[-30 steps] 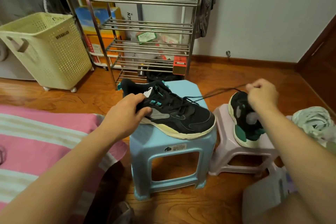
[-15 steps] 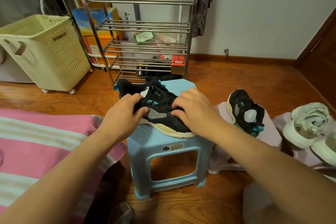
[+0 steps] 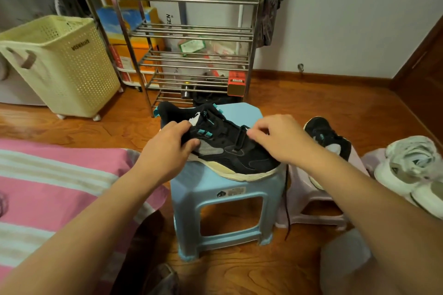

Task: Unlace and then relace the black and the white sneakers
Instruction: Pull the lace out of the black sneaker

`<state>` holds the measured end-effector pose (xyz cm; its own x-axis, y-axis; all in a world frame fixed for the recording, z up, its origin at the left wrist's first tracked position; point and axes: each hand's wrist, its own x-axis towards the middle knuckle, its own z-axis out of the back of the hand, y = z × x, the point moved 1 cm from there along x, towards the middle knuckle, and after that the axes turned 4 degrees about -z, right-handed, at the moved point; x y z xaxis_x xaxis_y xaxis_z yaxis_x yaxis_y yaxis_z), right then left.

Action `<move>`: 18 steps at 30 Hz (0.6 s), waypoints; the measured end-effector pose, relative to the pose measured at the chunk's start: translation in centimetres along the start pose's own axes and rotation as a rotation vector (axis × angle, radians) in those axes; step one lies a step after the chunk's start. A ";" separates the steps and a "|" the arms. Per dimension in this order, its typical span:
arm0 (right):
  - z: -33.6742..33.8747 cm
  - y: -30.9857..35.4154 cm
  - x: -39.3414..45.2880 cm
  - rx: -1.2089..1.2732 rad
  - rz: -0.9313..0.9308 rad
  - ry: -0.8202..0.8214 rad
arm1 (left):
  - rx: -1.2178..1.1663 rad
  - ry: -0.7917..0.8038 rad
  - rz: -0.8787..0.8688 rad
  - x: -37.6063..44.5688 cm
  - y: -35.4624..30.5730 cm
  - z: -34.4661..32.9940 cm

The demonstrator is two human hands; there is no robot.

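While the person's left hand grips the heel side of the black sneaker on the blue stool, fingers curled over the collar, the right hand sits over the tongue with fingertips drawn together, seemingly pinching at an eyelet or a bit of lace; which one cannot be told. A black lace dangles off the stool's right edge, so this shoe looks largely unlaced. Just beyond, the second black sneaker leans on a pale pink stool, apparently laceless too. Further right, the white sneakers wait, their lacing unclear. By this judgement, most of the relacing is not yet done.
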<state>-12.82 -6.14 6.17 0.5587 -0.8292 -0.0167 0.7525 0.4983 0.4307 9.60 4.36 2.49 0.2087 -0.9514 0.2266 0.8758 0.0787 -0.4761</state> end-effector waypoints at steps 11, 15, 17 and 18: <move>-2.3 1.9 1.8 -0.084 -0.316 -0.072 | 0.039 -0.075 -0.016 -0.1 -0.3 -0.3; 0.4 -2.6 1.2 -0.137 -0.479 -0.165 | 0.093 -0.237 0.037 0.4 1.3 1.2; 1.3 -6.5 0.5 -0.246 -0.624 -0.124 | 0.136 -0.338 0.119 0.7 3.0 2.9; 1.3 -8.2 0.0 -0.304 -0.717 -0.037 | 0.135 -0.378 0.152 0.7 4.0 3.7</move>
<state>-19.42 -10.50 3.79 -0.1087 -0.9802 -0.1653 0.9910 -0.1199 0.0593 14.87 5.11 3.93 0.4629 -0.7519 0.4695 0.8665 0.2721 -0.4185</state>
